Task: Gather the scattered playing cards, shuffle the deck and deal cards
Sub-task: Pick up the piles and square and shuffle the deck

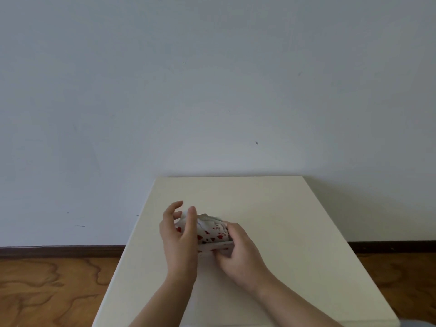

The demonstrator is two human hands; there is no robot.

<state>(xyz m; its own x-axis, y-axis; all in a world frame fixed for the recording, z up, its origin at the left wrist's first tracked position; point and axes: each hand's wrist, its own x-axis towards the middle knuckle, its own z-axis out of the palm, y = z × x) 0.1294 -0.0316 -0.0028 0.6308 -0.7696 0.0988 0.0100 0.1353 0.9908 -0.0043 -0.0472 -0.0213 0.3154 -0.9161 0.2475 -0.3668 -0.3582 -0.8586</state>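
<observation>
A loose, uneven bunch of playing cards [210,234] sits between both hands above the cream table [283,220], near its middle. Red heart pips show on the face-up cards, and the cards are blurred. My left hand [178,241] cups the left side of the bunch, thumb over the top and fingers curled behind. My right hand [238,251] grips the right end and the lower edge. I cannot tell whether the bottom of the bunch touches the table.
The table is narrow, with its left edge [132,241] close to my left hand and its far edge against a plain white wall [212,90]. Wooden floor [52,286] lies on both sides, below a dark skirting board.
</observation>
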